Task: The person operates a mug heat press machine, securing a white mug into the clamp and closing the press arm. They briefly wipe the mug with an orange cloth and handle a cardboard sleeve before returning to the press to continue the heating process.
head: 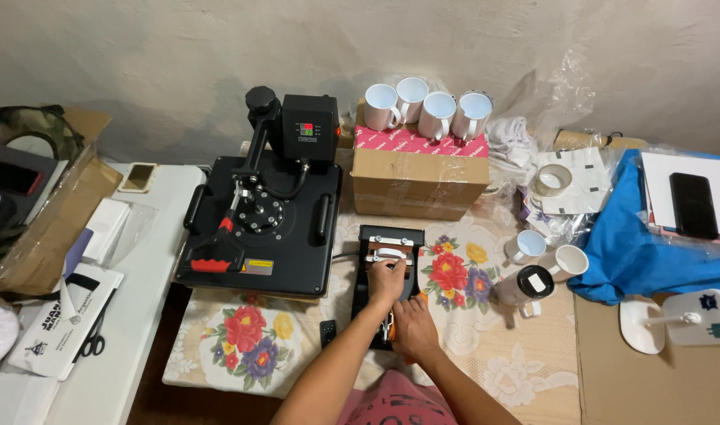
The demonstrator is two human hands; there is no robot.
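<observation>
Well off to the left of your hands lie the black-handled scissors (92, 343) on a white printed sheet, and nearer in, just beyond your left forearm, sits the big flat heat press (259, 224) with its red-gripped lever lowered toward you. Your left hand (386, 281) is curled over the white mug (388, 254) that lies on its side in the small black mug press (386, 267), fingers bent and touching its handle; whether they truly grip it I cannot tell. Your right hand (413, 327) rests low on the near end of that press, closed loosely over the lever there, though what it clasps is mostly hidden. Keep the mug square in the cradle and steady the base before you bear down. To the right of your hands stand two open white mugs (547, 253) and a dark-lidded tumbler (524, 286) on the floral cloth (470, 346); mind your elbow.
</observation>
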